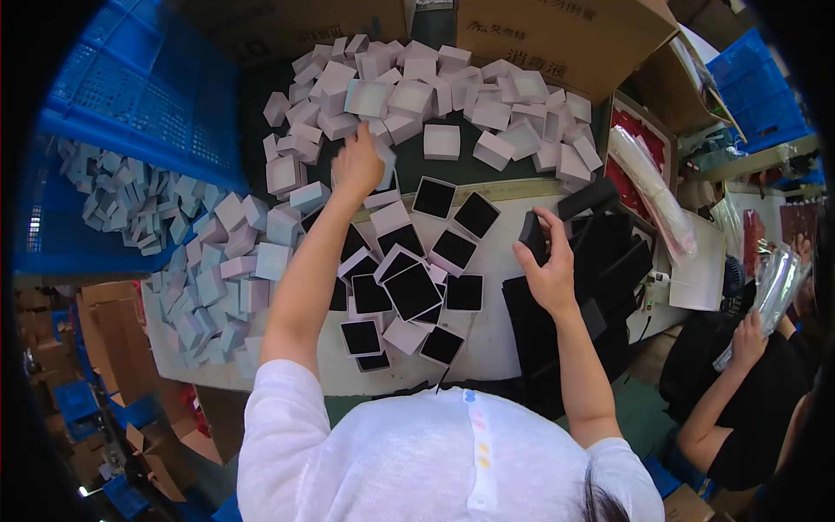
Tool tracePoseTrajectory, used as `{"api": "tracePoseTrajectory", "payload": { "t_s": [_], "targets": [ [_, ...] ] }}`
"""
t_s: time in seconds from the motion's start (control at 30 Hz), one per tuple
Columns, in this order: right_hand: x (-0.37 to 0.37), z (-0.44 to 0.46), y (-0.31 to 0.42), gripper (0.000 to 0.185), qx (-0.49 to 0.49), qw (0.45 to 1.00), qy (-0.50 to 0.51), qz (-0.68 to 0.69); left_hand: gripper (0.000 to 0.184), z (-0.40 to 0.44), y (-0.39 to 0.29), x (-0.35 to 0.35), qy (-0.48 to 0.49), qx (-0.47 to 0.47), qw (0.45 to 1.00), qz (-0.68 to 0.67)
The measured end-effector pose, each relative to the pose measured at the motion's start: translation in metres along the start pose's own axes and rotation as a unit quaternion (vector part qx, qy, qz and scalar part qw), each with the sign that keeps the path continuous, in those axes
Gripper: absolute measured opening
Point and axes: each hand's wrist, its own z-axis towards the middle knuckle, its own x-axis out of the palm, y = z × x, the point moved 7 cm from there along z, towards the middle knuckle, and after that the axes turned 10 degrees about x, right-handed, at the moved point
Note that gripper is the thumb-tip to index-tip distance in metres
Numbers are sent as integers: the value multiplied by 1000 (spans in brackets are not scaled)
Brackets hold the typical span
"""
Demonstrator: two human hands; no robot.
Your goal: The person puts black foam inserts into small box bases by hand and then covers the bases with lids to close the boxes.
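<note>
Far left of our left fingers, we find a blue plastic crate [130, 78] with small pale boxes lying in it. Nearer those fingers, more pale boxes [230, 287] are heaped loosely on the tabletop [491, 350]. Our left hand [357, 165] is over the near edge of a large pile of white boxes [417, 74], fingers pointing away from us; a single box [384, 167] sits just beside its palm. We cannot tell whether the left fingers grip it.

Between our two hands, and nearer to us, white boxes with black linings [412, 292] lie scattered, some overlapping and tilted, most showing their black faces upward.

Our right hand [550, 265] has its thumb and fingers closed on a small black pad [532, 237]. Just right of these fingers lie black foam pieces [600, 261]. Well to the right, another person's hands [748, 341] hold clear plastic packaging [770, 291].

To handle these well, we judge it best to keep the pad pinched lightly by its edges, so it does not bend, and to take one box by its sides, open face up, without toppling its neighbours.
</note>
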Motion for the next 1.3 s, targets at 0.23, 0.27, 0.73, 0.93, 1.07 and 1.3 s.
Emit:
{"api": "tracePoseTrajectory", "payload": {
  "t_s": [0.23,0.27,0.73,0.93,1.07,1.3],
  "targets": [
    [5,-8,-19,57,14,999,33,4,37,53,-77,115,21,194,976,-94],
    [5,-10,-16,56,8,999,35,10,39,45,-88,115,105,171,979,-13],
    [60,-7,102,51,-256,959,110,-59,79,-130,-62,-46,-69,170,951,-248],
    [176,-78,143,32,-422,810,363,-188,75,-236,-15,-78,-107,74,899,-418],
    [216,-111,147,39,-419,776,434,-184,77,-289,9,-82,-194,22,867,-458],
    [286,-25,135,57,-430,838,326,-86,74,-388,77,-52,-264,-125,922,-253]
  ]
}}
